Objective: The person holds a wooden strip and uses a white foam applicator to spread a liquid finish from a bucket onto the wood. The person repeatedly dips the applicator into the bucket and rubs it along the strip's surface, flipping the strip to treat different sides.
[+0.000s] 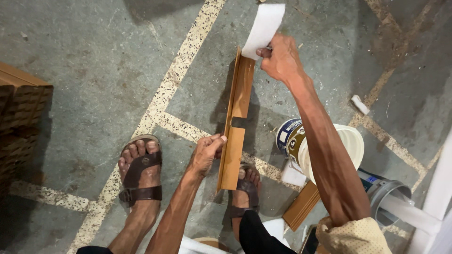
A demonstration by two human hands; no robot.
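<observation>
My left hand [205, 151] grips the near part of a long orange-brown profile strip [238, 117] that has a notch cut in its side. The strip stands on edge and slants away from me over the concrete floor. My right hand [281, 59] is at the strip's far end and pinches a white strip of cloth or paper [264, 29] against it. Both my feet in brown sandals [141, 175] rest on the floor below; the right foot lies partly behind the strip.
A white tub [351, 143] and a blue-and-white can [286, 134] stand under my right forearm. Another short orange piece [301, 206] lies by them. Stacked orange profiles [21, 110] sit at the left edge. A small white scrap [360, 104] lies at right.
</observation>
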